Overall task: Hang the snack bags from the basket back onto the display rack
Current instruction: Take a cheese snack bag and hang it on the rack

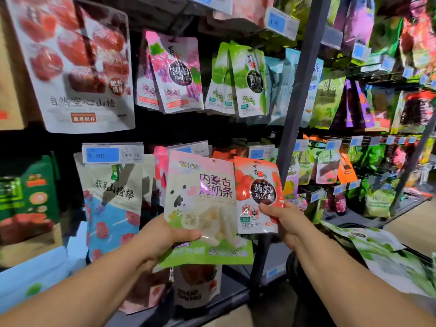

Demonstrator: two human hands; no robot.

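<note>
Two bare forearms reach in from the bottom edge; the left hand (162,234) grips the lower left side of a pink-and-green bag (200,204), thumb across its front and fingers hidden behind it; the right hand (286,220) pinches a smaller red bag (258,194) at its lower right edge, thumb on the front. Both bags are held upright, side by side, the red one's left edge tucked just behind the larger bag. Both sit in front of the display rack's (295,90) lower row, just below a line of blue price tags (112,154); whether either is on a hook yet cannot be told. On the rack, a blue-and-cream bag (113,204) hangs just left of the held pair; above hang a purple grape bag (177,74), several green bags (245,79) and a large white bag with red fruit (75,62). At the lower right, a loose pile of green-and-white bags (389,256) lies close beside the right forearm; what holds them is not clear.
</note>
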